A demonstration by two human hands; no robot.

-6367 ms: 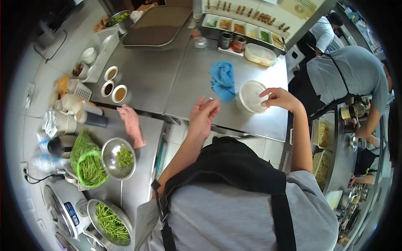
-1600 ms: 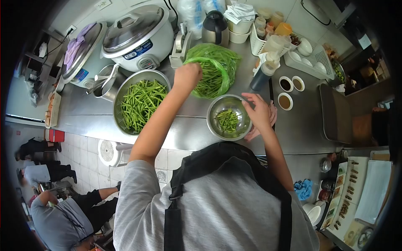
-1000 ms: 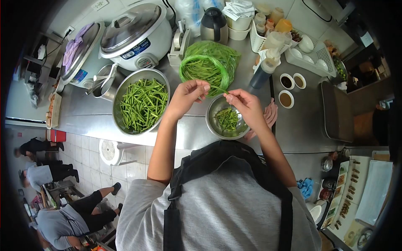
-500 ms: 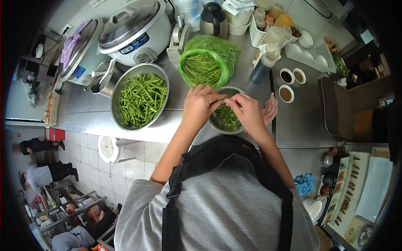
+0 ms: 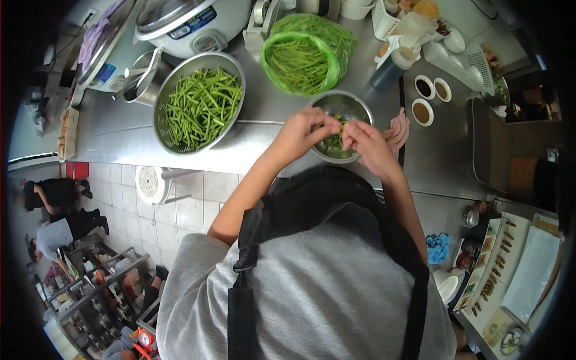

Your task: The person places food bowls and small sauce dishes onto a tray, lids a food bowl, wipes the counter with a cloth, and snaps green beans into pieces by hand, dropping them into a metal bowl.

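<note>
Above a small metal bowl [image 5: 354, 103], my left hand [image 5: 307, 133] and my right hand [image 5: 371, 147] face each other, fingertips pinched close together. A short green bean [image 5: 342, 122] shows between them, partly covered by the fingers. Cut green bean bits [image 5: 333, 143] lie in the bowl below. Behind the bowl, an open green plastic bag [image 5: 343, 45] is full of long green beans [image 5: 297, 63]. To the left, a large perforated metal colander [image 5: 161, 123] holds a heap of shorter bean pieces [image 5: 203, 108].
Two big rice cookers [image 5: 207, 39] and a metal pot [image 5: 147, 90] stand at the back left. Right of the bowl are a pink cloth [image 5: 398, 129], a dark sauce bottle [image 5: 387, 72] and several sauce cups [image 5: 422, 112]. A white stool [image 5: 151, 184] and other people are on the left.
The view has shifted, so the counter items sit higher in the picture. My hands have moved slightly apart over the bowl, both still pinching.
</note>
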